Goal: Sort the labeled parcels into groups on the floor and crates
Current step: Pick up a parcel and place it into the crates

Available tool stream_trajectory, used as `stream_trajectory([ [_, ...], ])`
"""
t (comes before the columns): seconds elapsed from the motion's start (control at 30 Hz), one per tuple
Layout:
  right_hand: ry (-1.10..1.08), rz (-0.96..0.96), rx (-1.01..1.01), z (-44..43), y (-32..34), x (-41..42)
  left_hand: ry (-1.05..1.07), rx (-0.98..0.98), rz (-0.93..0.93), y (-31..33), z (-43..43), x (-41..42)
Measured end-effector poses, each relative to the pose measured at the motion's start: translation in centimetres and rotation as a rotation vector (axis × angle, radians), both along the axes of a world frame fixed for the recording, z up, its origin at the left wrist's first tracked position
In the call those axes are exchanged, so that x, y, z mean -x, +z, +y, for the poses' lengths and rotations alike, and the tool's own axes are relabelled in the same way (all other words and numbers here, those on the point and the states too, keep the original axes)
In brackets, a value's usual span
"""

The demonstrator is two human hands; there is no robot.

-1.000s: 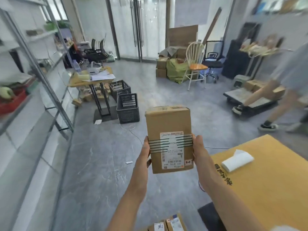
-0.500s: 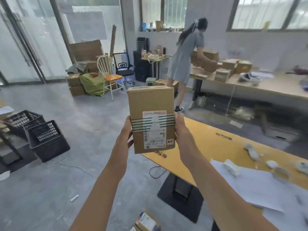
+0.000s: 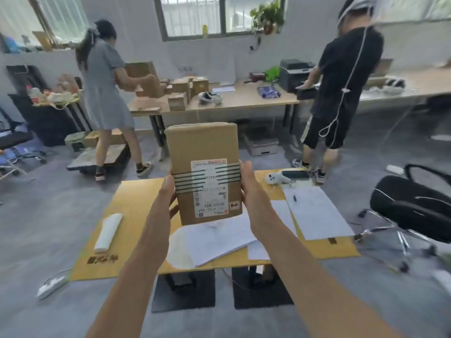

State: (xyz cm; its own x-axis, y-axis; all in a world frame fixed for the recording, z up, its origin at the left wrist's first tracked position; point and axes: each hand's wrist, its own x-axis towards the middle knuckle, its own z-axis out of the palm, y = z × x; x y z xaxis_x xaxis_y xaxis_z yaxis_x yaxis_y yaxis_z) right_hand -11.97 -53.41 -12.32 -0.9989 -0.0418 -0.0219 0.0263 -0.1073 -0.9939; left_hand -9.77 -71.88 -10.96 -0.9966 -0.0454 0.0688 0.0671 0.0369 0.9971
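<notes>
A brown cardboard parcel [image 3: 205,172] is held upright in mid-air, clamped between the left hand [image 3: 168,191] on its left edge and the right hand [image 3: 251,191] on its right edge. Both hands are closed flat against the sides, fingers out of sight behind. A white shipping label [image 3: 211,187] faces the camera, crossed by dark striped bands; its print is too blurred to read.

The parcel's lower edge hangs above a yellow counter [image 3: 136,215], clear of it. Loose white sheets [image 3: 219,237] are spread over the counter's middle and right, and a folded white cloth [image 3: 108,231] lies near its left edge, well apart from them. A phone [image 3: 295,174] rests at the far right corner.

Open grey floor [image 3: 44,228] is seen left of the counter. To the right, a black office chair [image 3: 412,211] stands just beside the counter's edge.

Beyond, a long counter [image 3: 244,100] against the wall is loaded with small boxes. One person in a grey dress [image 3: 107,93] and another in black [image 3: 346,76] stand at it, backs turned.
</notes>
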Motion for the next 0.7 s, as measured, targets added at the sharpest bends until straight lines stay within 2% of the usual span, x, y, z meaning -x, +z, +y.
stream_trajectory([
  [0.4,-0.436,-0.09,0.026,31.5,-2.9,-7.0,-0.452,0.061,-0.09,-2.3,32.5,1.6],
  [0.7,-0.843,-0.166,0.097,46.9,-6.8,-11.9,-0.861,0.133,-0.115,-5.3,51.4,2.9],
])
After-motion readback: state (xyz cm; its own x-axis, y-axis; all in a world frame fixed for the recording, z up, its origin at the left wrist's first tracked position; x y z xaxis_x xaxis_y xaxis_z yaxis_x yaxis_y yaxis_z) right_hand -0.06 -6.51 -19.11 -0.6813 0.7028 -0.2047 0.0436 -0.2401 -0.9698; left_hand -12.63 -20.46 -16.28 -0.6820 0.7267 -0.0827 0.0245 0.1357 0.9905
